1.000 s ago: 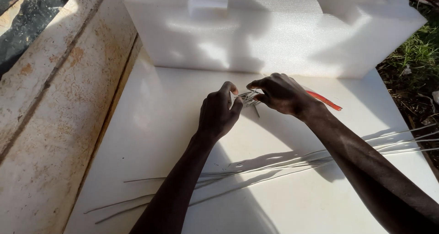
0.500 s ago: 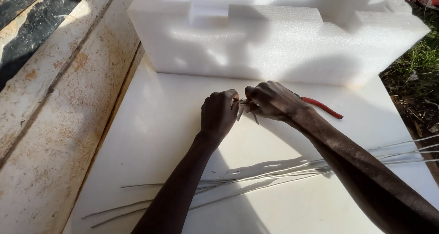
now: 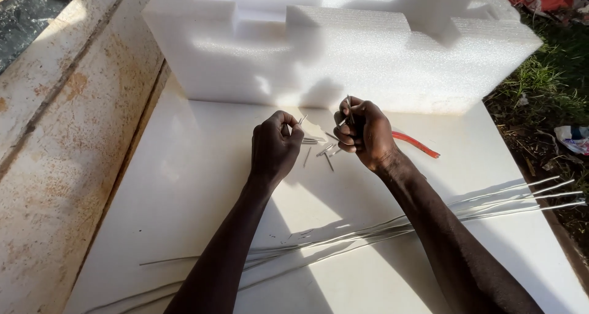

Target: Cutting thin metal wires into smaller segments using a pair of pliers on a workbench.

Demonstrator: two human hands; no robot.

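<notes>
Wire bit (image 3: 303, 119) pinched in my left hand (image 3: 274, 148); right hand (image 3: 363, 132) clenched on cutter (image 3: 415, 143). Few cut pieces (image 3: 323, 148) at 12 o'clock; long wires (image 3: 392, 228) uncut, most work left.

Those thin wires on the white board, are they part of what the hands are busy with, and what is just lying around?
In use:
- left hand, pinching a short wire piece
- right hand, gripping a red-handled tool
- cut wire bits between the hands
- long wires across the white board

Lying about:
- foam block
- litter on the grass
</notes>
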